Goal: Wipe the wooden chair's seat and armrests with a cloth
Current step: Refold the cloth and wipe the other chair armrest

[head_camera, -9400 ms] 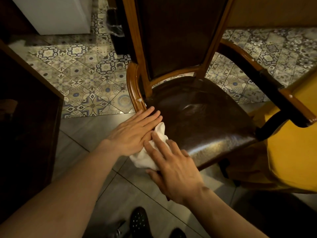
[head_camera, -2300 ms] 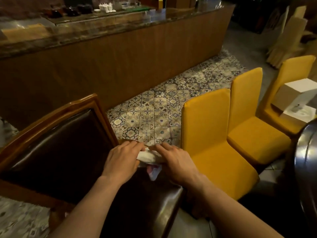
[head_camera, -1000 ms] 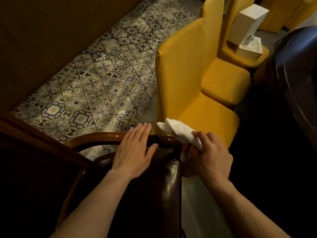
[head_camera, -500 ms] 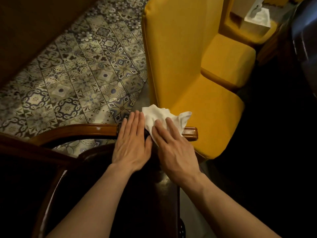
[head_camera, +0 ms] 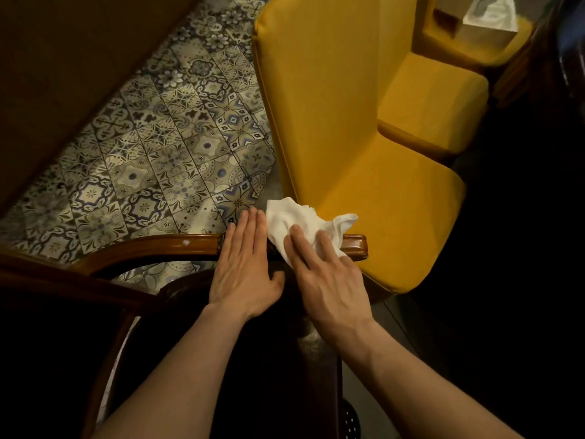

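Note:
A curved wooden armrest of the dark chair runs across the middle of the view, and its end pokes out at the right. A crumpled white cloth lies over the armrest near that end. My right hand lies flat on the cloth and presses it against the wood with spread fingers. Beside it, my left hand rests flat on the armrest, fingers together and touching the cloth's left edge. The chair's dark leather seat lies in shadow below my forearms.
A yellow upholstered chair stands right behind the armrest, almost touching it, with a second yellow chair behind. Patterned floor tiles fill the left. A wooden counter wall rises at upper left. A tissue box sits at top right.
My right hand has laid the cloth over the armrest and flattened onto it. My left hand stays flat on the armrest. Since half a second ago, almost nothing has shifted.

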`<move>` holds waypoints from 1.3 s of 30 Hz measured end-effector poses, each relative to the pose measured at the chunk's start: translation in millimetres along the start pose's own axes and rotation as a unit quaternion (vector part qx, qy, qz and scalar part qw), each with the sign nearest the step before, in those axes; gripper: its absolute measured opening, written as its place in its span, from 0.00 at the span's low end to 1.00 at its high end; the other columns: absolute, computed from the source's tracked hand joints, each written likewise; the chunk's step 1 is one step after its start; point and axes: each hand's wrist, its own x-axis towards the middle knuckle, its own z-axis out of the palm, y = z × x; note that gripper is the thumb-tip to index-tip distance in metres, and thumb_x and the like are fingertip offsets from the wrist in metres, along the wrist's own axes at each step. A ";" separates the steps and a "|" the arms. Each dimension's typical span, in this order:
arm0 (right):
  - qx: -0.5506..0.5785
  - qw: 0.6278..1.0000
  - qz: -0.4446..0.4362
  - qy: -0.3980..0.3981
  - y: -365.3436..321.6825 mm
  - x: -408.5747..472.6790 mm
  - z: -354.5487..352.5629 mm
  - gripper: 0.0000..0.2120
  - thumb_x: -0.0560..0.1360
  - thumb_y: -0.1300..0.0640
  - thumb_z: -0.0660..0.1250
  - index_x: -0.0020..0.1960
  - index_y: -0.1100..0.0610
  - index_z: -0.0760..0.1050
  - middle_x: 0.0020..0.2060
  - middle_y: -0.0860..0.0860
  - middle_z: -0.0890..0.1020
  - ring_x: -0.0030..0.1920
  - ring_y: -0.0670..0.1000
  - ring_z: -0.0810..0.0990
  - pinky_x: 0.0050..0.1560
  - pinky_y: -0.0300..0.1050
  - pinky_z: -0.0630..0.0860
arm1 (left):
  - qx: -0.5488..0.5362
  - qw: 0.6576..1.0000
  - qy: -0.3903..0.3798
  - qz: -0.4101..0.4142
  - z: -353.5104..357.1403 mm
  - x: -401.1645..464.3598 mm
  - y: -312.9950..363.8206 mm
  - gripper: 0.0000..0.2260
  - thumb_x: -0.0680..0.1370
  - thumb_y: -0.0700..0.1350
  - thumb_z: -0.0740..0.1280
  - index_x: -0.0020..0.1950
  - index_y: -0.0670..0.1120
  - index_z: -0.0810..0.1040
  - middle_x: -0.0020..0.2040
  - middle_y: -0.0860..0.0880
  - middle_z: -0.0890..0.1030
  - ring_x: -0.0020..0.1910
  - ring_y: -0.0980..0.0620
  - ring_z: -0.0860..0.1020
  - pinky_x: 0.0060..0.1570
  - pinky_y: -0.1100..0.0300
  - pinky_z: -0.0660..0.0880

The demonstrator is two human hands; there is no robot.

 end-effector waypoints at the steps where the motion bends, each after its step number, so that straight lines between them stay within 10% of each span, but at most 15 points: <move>1: 0.001 1.000 0.001 -0.003 0.7 -0.5 -0.1 0.31 0.80 0.55 0.57 0.80 0.57 0.51 0.81 0.53 0.52 0.76 0.64 0.56 0.49 0.56 0.78 | 0.001 1.000 0.000 -0.001 0.3 -0.1 0.4 0.48 0.74 0.57 0.62 0.79 0.42 0.32 0.81 0.43 0.34 0.78 0.50 0.31 0.78 0.49 0.39; 19: -0.033 0.999 0.038 -0.008 35.8 -13.7 -5.5 0.33 0.78 0.60 0.59 0.80 0.57 0.52 0.80 0.53 0.55 0.73 0.62 0.62 0.46 0.54 0.76 | 0.031 0.999 0.002 -0.010 1.9 -0.2 1.6 0.48 0.75 0.60 0.60 0.79 0.42 0.31 0.81 0.43 0.32 0.78 0.50 0.30 0.78 0.48 0.40; 24: -0.038 0.998 0.043 0.008 42.9 -17.5 -3.6 0.33 0.77 0.60 0.59 0.80 0.56 0.52 0.80 0.53 0.56 0.73 0.62 0.63 0.46 0.53 0.76 | 0.015 1.000 0.016 -0.019 4.4 1.1 2.2 0.42 0.78 0.70 0.44 0.80 0.43 0.34 0.81 0.46 0.35 0.79 0.52 0.32 0.78 0.48 0.40; 39: -0.023 0.997 0.070 0.020 63.6 -30.4 0.1 0.36 0.77 0.56 0.69 0.79 0.55 0.55 0.78 0.53 0.58 0.66 0.60 0.66 0.49 0.53 0.76 | 0.010 0.998 0.046 -0.036 13.2 2.8 3.1 0.32 0.83 0.61 0.40 0.82 0.44 0.40 0.82 0.46 0.41 0.80 0.51 0.35 0.78 0.49 0.38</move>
